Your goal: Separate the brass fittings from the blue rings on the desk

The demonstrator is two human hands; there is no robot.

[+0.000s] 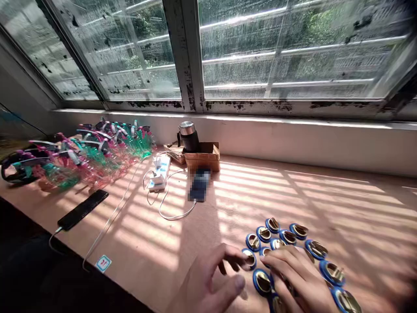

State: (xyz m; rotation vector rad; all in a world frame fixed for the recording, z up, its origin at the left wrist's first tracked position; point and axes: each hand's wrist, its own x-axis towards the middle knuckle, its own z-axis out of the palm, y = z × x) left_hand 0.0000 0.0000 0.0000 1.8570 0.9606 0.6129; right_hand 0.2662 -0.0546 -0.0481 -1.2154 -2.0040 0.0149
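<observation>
Several small round blue parts with brass-coloured insides (295, 232) lie in a cluster on the wooden bench near its front edge. My left hand (213, 278) is at the cluster's left side, fingers bent, fingertips touching one blue part (250, 258). My right hand (298, 276) lies over the middle of the cluster, fingers stretched and pressed down on the parts; whatever is under it is hidden.
The bench (325, 195) runs under a grimy window. At the back left lies a heap of pink and green plastic pieces (87, 154). A black phone on a cable (83, 209), a white power strip (160, 174), a second phone (199, 184), a cardboard box (203, 158) and a dark flask (189, 137) sit mid-left.
</observation>
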